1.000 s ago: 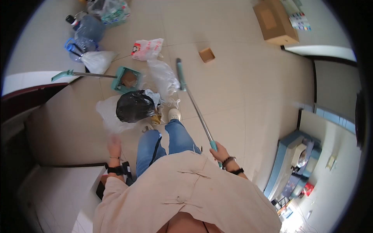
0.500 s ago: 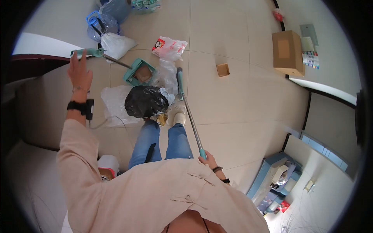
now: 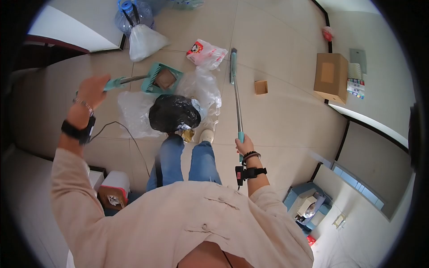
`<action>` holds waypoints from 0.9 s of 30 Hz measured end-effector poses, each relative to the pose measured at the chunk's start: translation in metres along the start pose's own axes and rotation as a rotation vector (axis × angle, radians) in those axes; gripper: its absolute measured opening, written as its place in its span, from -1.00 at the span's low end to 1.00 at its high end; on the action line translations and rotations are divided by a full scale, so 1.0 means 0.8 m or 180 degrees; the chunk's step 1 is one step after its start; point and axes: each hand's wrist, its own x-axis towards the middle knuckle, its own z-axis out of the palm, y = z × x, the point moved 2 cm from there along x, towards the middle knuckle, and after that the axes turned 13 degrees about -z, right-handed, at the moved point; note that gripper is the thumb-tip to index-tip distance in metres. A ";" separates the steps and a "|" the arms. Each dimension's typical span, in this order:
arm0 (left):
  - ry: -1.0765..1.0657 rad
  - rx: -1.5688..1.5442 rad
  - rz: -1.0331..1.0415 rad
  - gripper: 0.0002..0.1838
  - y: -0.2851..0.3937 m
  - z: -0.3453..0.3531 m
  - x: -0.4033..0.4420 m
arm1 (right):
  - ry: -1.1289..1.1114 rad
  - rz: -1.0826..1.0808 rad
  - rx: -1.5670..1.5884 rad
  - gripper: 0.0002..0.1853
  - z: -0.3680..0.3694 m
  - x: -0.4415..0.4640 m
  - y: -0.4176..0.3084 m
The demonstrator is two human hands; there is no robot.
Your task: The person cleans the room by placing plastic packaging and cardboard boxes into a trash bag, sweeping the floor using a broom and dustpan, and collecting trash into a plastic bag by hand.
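My left hand (image 3: pixel 92 91) is closed around the green handle of a dustpan (image 3: pixel 152 85), slightly blurred. The pan lies on the floor with a small brown cardboard piece (image 3: pixel 165 78) in it. My right hand (image 3: pixel 244 145) grips the green end of a broom (image 3: pixel 238 103) with a metal pole; its narrow head is out ahead on the tiles, left of a small open cardboard box (image 3: pixel 261 87). Between the dustpan and my feet sits a black plastic bag (image 3: pixel 173 114), with clear plastic bags (image 3: pixel 203 89) beside it.
A red and white plastic bag (image 3: pixel 207 53) lies beyond the clear bags. A tied white bag (image 3: pixel 144 42) and a blue water jug (image 3: pixel 134 15) stand at the upper left. A large cardboard box (image 3: pixel 331 78) is by the right wall. A cable hangs from my left wrist.
My left hand has gone from open fingers near the dustpan handle to gripping it, bringing it lower. My right hand has moved forward, and the broom head has shifted right, away from the bags.
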 end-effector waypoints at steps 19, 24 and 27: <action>0.0017 -0.0653 -0.1561 -0.72 -0.157 0.105 -0.218 | -0.0997 -0.1283 -0.1555 -0.51 0.053 -0.132 0.014; 0.0165 -0.0720 -0.1603 -0.84 -0.165 0.124 -0.216 | -0.1010 -0.0902 -0.2109 -0.49 0.055 -0.105 -0.028; 0.0129 -0.0751 -0.1447 -0.83 -0.151 0.105 -0.211 | -0.1049 -0.0944 -0.2392 -0.50 0.091 -0.082 -0.035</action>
